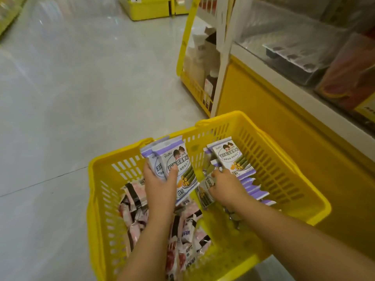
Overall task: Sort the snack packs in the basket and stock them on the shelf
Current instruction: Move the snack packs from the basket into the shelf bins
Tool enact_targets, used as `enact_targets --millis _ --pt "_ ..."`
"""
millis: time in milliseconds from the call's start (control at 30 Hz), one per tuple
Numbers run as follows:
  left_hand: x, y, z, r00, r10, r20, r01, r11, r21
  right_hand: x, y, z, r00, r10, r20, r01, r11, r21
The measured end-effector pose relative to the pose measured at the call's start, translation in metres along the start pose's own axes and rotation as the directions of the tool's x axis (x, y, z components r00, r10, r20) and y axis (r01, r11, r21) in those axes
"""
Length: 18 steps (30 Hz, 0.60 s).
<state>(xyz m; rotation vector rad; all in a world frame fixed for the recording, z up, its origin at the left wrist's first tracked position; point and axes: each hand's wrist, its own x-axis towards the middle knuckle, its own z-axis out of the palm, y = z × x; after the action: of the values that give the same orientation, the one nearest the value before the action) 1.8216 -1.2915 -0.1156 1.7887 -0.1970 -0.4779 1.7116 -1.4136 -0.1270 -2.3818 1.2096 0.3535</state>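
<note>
Purple snack packs (pixel 174 165) stand upright near the basket's (pixel 233 260) far wall, the left grip (pixel 160 187) curled round them. The right grip (pixel 225 185) pinches another pack (pixel 206 191) beside the right-wall row (pixel 251 187). Pink packs (pixel 186 240) fill the near-left corner.

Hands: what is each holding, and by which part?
Left hand grips a stack of purple packs by its lower left side. Right hand pinches a tilted pack near its top.

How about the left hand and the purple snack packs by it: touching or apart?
Touching. Head view shows the left hand gripping the purple snack packs, thumb across the front pack.
</note>
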Motion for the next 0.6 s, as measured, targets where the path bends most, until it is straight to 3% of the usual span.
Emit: enact_targets --millis 133,267,400,467,600 --pt "-0.001 -0.003 -0.004 0.995 0.098 -0.028 -0.097 0.995 0.039 0.007 0.002 0.010 0.997 0.015 0.072 -0.009 0.996 -0.089" --pt "0.000 -0.006 -0.010 0.984 0.164 -0.070 -0.159 0.984 0.077 0.011 0.001 0.020 0.974 -0.032 0.225 0.097 0.954 -0.284" --pt "0.001 -0.009 -0.012 0.985 0.164 -0.062 -0.160 0.985 0.063 0.012 -0.008 0.028 0.940 -0.120 0.319 0.200 0.952 -0.233" --pt "0.000 -0.006 -0.011 0.983 0.173 -0.055 -0.170 0.984 0.057 0.009 -0.010 0.021 0.961 -0.162 0.222 0.209 0.956 -0.205" --pt "-0.008 0.011 -0.007 0.968 0.236 -0.080 -0.236 0.972 0.005 -0.013 -0.005 -0.015 0.964 -0.227 -0.138 0.229 0.973 0.002"
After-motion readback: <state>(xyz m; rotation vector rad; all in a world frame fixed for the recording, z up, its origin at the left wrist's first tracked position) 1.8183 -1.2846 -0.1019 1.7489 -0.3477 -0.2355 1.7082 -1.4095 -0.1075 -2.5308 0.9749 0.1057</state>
